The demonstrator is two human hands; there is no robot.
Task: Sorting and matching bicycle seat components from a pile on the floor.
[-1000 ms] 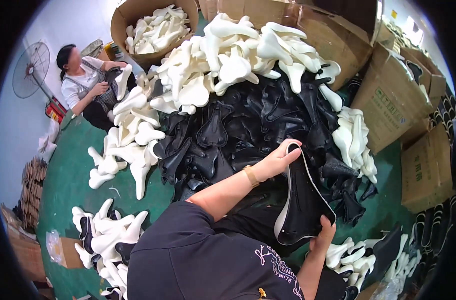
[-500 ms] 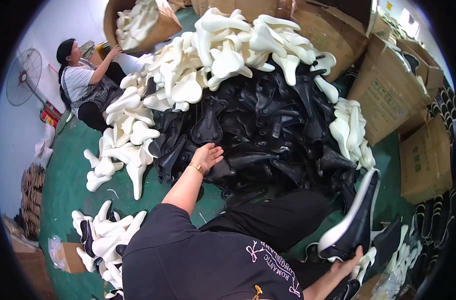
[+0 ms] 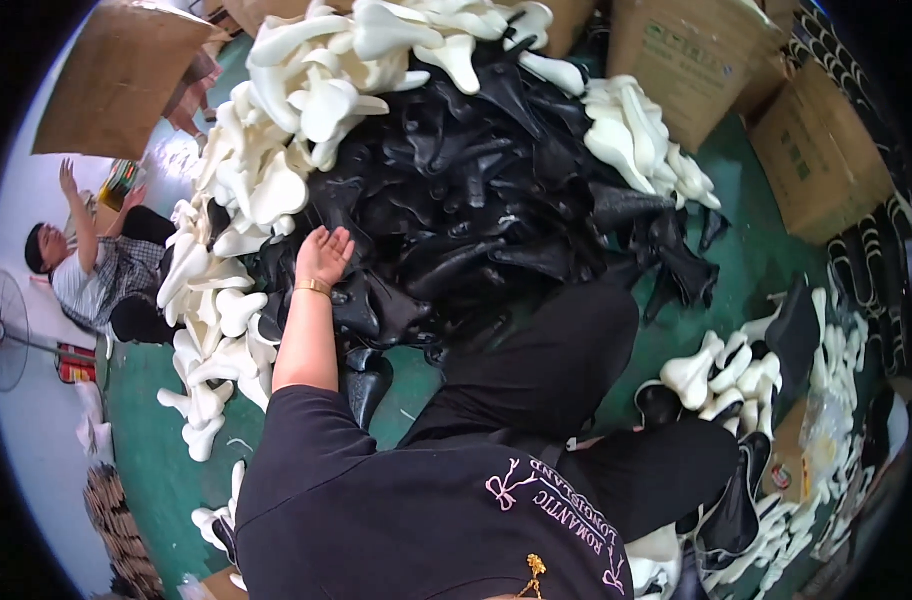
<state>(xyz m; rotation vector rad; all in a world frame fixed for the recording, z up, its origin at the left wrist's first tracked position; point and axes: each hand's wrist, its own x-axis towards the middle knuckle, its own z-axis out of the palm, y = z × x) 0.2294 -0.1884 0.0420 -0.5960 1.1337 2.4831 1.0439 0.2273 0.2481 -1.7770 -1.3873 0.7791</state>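
Left hand (image 3: 326, 257) released at the near left edge of the black bicycle-saddle covers (image 3: 466, 235).
Covers lay heaped on the green floor (image 3: 156, 440) ahead of the person's bent legs; the hand was palm up, fingers loosely curled, contact with the heap unclear. Right hand was out of view; its state could not be told. White saddle-shaped pads (image 3: 281, 185) bordered the heap. Far left, a seated co-worker (image 3: 101, 275) raised both arms below a tilted cardboard carton (image 3: 126, 80).
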